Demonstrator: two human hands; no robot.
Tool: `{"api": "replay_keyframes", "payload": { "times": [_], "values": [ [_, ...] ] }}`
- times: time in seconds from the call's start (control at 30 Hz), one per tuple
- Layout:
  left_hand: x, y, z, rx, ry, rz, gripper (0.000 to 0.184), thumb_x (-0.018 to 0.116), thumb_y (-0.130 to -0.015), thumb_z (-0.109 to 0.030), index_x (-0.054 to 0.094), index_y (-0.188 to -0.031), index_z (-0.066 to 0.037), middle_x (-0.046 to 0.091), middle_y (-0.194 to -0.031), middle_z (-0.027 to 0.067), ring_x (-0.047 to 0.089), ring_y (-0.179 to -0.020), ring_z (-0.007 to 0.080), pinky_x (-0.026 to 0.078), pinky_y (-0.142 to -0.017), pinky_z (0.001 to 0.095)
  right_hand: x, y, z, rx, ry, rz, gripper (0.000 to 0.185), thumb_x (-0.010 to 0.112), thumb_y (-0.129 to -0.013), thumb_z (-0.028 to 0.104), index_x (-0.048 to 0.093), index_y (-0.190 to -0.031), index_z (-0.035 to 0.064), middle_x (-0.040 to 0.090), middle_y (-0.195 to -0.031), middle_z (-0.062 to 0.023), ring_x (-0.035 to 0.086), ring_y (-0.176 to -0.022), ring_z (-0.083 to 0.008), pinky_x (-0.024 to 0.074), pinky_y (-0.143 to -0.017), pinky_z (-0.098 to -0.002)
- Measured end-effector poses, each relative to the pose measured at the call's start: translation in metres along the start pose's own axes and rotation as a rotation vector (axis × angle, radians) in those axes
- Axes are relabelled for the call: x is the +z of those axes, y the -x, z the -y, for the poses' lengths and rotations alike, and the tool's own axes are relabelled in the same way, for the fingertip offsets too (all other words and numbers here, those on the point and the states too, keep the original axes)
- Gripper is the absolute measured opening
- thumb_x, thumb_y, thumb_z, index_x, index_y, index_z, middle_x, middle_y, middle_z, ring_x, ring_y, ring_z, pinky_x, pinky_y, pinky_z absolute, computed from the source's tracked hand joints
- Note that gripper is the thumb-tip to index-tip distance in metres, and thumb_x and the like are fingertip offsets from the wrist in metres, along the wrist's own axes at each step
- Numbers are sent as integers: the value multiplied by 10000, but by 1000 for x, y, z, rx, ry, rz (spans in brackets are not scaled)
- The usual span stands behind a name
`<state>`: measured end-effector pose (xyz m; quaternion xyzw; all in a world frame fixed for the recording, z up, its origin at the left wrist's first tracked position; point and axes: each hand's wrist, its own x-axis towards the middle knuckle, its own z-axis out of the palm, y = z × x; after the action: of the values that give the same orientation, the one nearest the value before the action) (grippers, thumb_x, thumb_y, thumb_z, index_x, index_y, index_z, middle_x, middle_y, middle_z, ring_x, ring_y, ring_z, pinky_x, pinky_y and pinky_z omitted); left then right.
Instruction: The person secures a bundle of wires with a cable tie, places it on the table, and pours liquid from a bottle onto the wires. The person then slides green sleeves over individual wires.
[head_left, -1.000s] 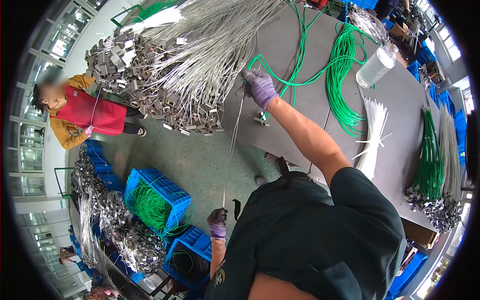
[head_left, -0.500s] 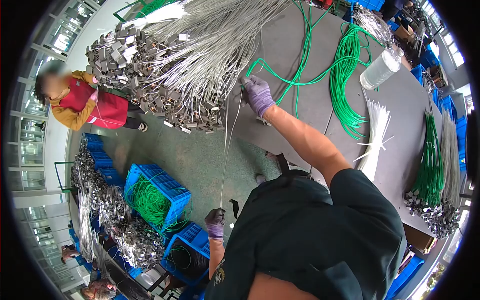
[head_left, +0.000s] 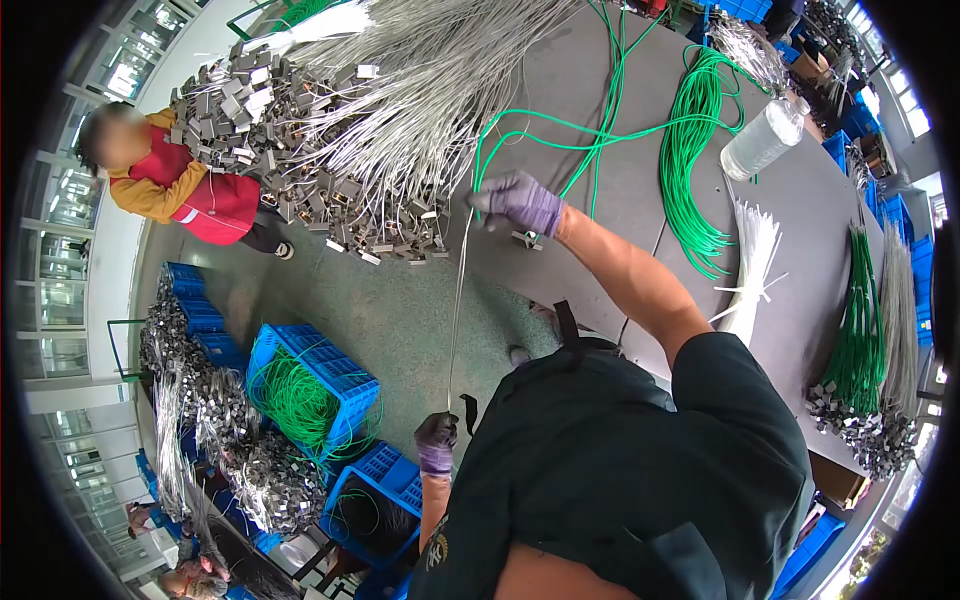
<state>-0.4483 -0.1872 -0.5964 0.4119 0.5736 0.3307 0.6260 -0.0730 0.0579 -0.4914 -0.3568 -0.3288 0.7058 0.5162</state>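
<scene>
My right hand (head_left: 518, 202), in a grey and purple glove, is closed on green cable (head_left: 535, 113) above the table's edge. The cable loops back across the table toward a green bundle (head_left: 690, 150). Thin whitish wire (head_left: 459, 310) runs taut from beside my right fingers down to my left hand (head_left: 436, 442). That hand, in a dark-palmed purple glove, is closed around the wire's lower end, low at my left side over the floor. A small metal-ended piece (head_left: 527, 239) lies on the table just under my right wrist. How cable and wire meet at my right fingertips is hard to see.
Pale wires with grey metal blocks (head_left: 340, 190) are heaped on the table (head_left: 610, 260). White zip ties (head_left: 752, 270) and a clear bottle (head_left: 765, 138) lie to the right. Blue crates (head_left: 350, 385) with green cable stand on the floor. A person in a red apron (head_left: 215, 205) is beyond.
My right hand has moved down toward me, drawing the green cable into a wider loop. My left hand has shifted slightly up and right. The person in the apron has changed posture.
</scene>
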Motion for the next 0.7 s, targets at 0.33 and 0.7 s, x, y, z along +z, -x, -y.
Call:
{"api": "replay_keyframes", "payload": {
  "times": [0.33,0.7],
  "values": [
    [10,4,-21,36,-109,39,292,595,-870,-283,593,-793,-1,474,-549,-20,419,-454,50,300,-418,210,-43,-16,-4,-135,188,-231,169,565,-866,173,624,-867,14,654,-759,-86,611,-588,-138,503,-471,-272],
    [4,-1,-6,-13,-93,42,295,601,-863,-292,606,-778,-10,475,-547,-32,423,-459,42,306,-420,208,-28,-11,2,-228,-6,-320,205,489,-908,194,527,-1016,24,665,-862,-140,676,-697,-237,471,-490,-229]
  ]
}}
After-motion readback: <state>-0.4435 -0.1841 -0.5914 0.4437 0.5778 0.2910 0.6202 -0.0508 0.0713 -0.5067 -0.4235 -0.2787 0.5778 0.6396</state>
